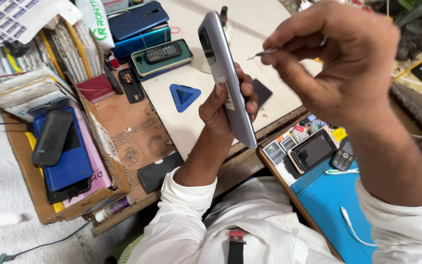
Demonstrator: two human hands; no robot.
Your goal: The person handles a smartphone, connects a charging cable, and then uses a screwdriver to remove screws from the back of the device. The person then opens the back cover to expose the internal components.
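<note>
My left hand [221,105] holds a grey smartphone [223,68] upright on its edge above the workbench, camera bump near the top, a small sticker on its back. My right hand [338,58] is raised to the right of the phone, fingers pinched on a thin metal pin tool [261,53] whose tip points toward the phone's side edge. A short gap separates the tip from the phone.
A blue triangular pick [184,95] lies on the white mat [269,24]. Stacked phones [159,56] sit at the back. A cardboard box [106,151] of phones and covers stands left. A small phone [313,149] and blue mat [328,200] lie right.
</note>
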